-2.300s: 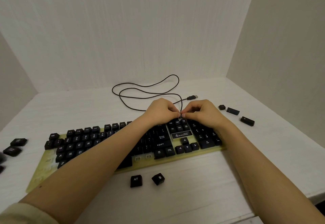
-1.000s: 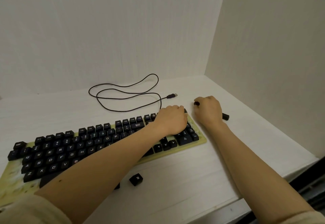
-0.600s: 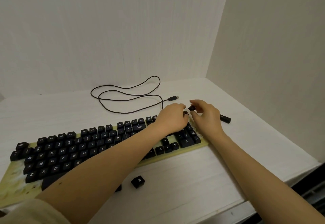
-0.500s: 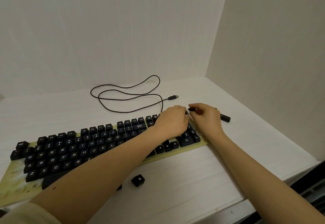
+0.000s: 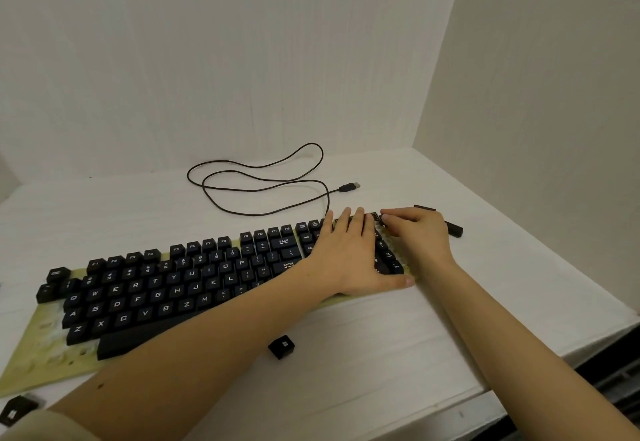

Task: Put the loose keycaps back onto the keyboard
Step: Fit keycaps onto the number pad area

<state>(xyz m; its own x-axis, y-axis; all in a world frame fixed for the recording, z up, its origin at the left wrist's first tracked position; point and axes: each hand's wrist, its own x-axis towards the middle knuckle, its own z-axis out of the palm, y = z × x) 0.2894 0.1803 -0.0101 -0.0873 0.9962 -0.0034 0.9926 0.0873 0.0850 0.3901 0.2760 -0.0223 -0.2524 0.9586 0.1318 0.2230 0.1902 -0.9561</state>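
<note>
We've got a keycap [image 5: 375, 216] at the keyboard's [image 5: 145, 288] far right corner, with our right hand [image 5: 417, 232] curled and its fingertips pinching it. Our left hand [image 5: 349, 257] lies flat beside it, fingers straight on the keys. A loose cap [image 5: 281, 347] lies near us.

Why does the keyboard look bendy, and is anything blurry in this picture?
Head view: the wide lens bends the keyboard and tilts the wall corner; light is soft and dim, no glare, just faint shadows under the left hand and right hand; middle key letters are sharp, but the loose keycap at the bottom-left edge is blurry.
</note>
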